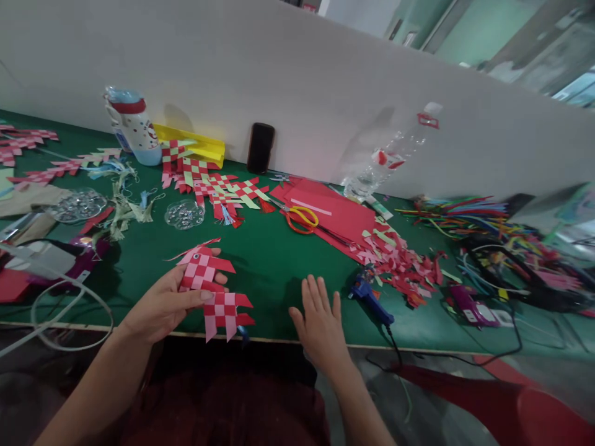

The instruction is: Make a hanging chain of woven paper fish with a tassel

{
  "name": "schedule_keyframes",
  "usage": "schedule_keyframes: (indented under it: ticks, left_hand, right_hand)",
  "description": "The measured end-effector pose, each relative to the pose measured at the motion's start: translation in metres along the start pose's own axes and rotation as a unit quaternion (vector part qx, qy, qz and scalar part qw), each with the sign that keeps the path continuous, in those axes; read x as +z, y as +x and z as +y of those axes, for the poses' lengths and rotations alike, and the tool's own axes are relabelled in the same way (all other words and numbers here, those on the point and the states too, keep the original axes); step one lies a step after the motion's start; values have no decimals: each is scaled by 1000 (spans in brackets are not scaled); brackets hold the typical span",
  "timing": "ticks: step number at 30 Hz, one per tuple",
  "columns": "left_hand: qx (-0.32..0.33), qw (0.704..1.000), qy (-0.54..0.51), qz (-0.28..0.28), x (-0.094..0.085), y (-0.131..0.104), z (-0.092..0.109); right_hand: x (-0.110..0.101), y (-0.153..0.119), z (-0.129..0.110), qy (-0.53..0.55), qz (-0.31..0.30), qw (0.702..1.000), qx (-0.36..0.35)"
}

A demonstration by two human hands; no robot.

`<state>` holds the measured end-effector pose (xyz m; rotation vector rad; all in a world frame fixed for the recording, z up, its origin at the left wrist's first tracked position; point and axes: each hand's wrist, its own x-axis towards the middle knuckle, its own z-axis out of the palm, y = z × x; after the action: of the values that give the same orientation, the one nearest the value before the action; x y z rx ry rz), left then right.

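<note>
Between the thumb and fingers of my left hand (160, 303) is a woven paper fish (201, 271), checked in red and pink, with a stuck-on eye and thin strips at its top. A second checked section with pointed tails (225, 308) hangs below the thumb; whether it is joined to the first is hidden. My right hand (321, 313) lies flat on the green table (264, 260), palm down, fingers stretched out, holding nothing. Just right of it rests a blue glue gun (370, 295). Orange-handled scissors (300, 218) lie beyond on red paper sheets (325, 207).
Red and pink paper scraps (409, 263) spread at the right. More woven paper pieces (218, 186) lie behind, near a dish of small eyes (185, 214). A flask (139, 133), a phone (261, 147) and a plastic bottle (390, 158) stand along the wall. Cables (69, 279) loop at left.
</note>
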<state>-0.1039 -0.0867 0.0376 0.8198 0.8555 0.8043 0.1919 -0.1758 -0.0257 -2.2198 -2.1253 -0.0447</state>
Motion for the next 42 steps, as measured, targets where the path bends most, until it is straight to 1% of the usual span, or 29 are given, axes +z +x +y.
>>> schedule_keyframes:
  ticks: [2,3,4,6,8,9,10,11,12,13,14,17,20,21,23,24,26,28,29,30,32,34,36,38,40,42]
  left_hand:
    - [-3,1000,10,1,3,2,0]
    - [-3,1000,14,-1,4,4,-1]
    - [-1,1000,17,-3,4,6,-2]
    - [-2,1000,19,-6,5,9,-3]
    - [-14,1000,18,-12,6,11,-3]
    - [-21,999,16,-18,6,12,-3]
    - [-28,999,15,-23,7,13,-3]
    - [-31,999,15,-28,9,14,-3]
    - [-33,999,15,-29,10,14,-3]
    - [-33,999,16,-29,12,15,-4]
    - [-32,999,16,-28,14,15,-4]
    - [-29,999,14,-26,19,16,-7]
    - [-30,999,17,-30,20,15,-9]
    - [-34,999,19,-35,20,14,-9]
    - [-39,998,19,-43,19,13,-10]
    - [-38,998,18,-43,18,12,-10]
    - [-32,999,14,-31,15,11,-11]
    - [-29,999,15,-28,13,12,-13]
    - [-33,999,18,-37,12,13,-13]
    - [-39,998,20,-48,12,15,-14]
    - [-46,997,22,-56,14,16,-14]
    - [-44,998,17,-35,18,16,-14]
    - [-34,999,13,-20,23,14,-13]
    - [-26,999,17,-28,25,12,-13]
    - [-23,999,24,-43,24,12,-14]
    - [-26,998,30,-45,23,13,-15]
  right_hand:
    - [0,1,-6,0,-18,1000,-17]
    - [0,-5,-3,-3,-19,1000,-16]
    - [2,-15,4,-9,-14,1000,-7]
    - [6,-47,27,-27,10,999,27]
    - [10,-87,57,-46,29,995,83]
    - [11,-105,71,-55,37,991,119]
    - [11,-120,83,-67,50,982,170]
    - [9,-131,92,-78,60,971,219]
    - [8,-135,96,-85,67,961,256]
    - [5,-134,97,-87,71,956,270]
    - [3,-127,93,-81,66,960,260]
    - [-2,-83,66,-52,57,984,158]
    - [-4,-41,38,-20,28,996,79]
    - [-5,-33,33,-13,16,998,61]
    - [-9,-28,33,-6,8,999,37]
    - [-12,-30,37,-6,15,999,34]
    - [-19,-38,52,-8,64,997,50]
    - [-24,-45,72,-7,140,986,92]
    - [-25,-45,83,2,170,979,117]
    - [-25,-44,93,24,186,972,141]
    - [-20,-37,112,113,187,959,179]
    - [-13,-28,127,199,178,942,204]
    - [-8,-22,139,246,180,926,222]
    - [-6,-23,148,281,197,907,244]
    - [-10,-27,157,330,223,875,276]
    - [-17,-34,165,395,246,831,304]
